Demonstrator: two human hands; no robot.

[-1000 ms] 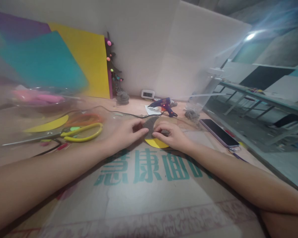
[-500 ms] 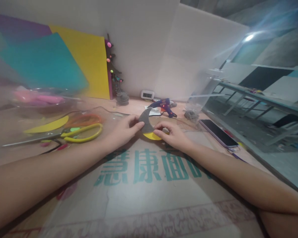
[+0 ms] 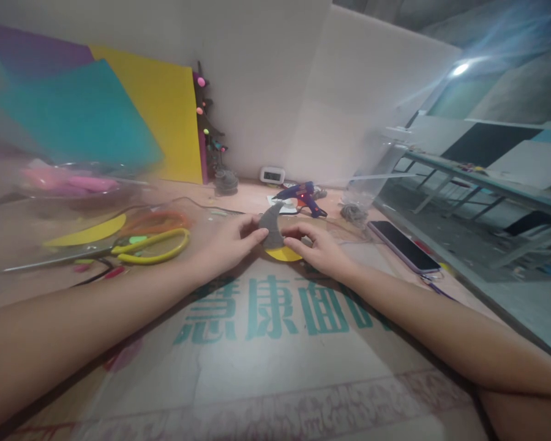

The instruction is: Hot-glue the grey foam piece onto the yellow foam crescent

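A grey crescent (image 3: 270,228) with a pointed top is held between my two hands, above the table. Along its lower edge shows a yellow crescent piece (image 3: 284,253), partly covered by the grey one. My left hand (image 3: 239,242) pinches the left edge of the grey crescent, thumb on the near face. On the other side, my right hand (image 3: 319,248) is closed at the right edge, thumb and forefinger on the crescents. The fingers behind the pieces are hidden. Just beyond them lies a dark blue glue gun (image 3: 303,195) with a small red light.
At left lie yellow-handled scissors (image 3: 153,248), orange-handled scissors (image 3: 160,220), a yellow crescent cutout (image 3: 89,233) and a container of pink pieces (image 3: 80,180). A phone (image 3: 404,246) rests near the right edge. A small clock (image 3: 272,176) and a decorated stand (image 3: 226,182) stand at the back.
The grey crescent has turned and shifted slightly to the right, and more of the yellow piece shows below it. My right thumb has moved up a little. Both hands keep their hold.
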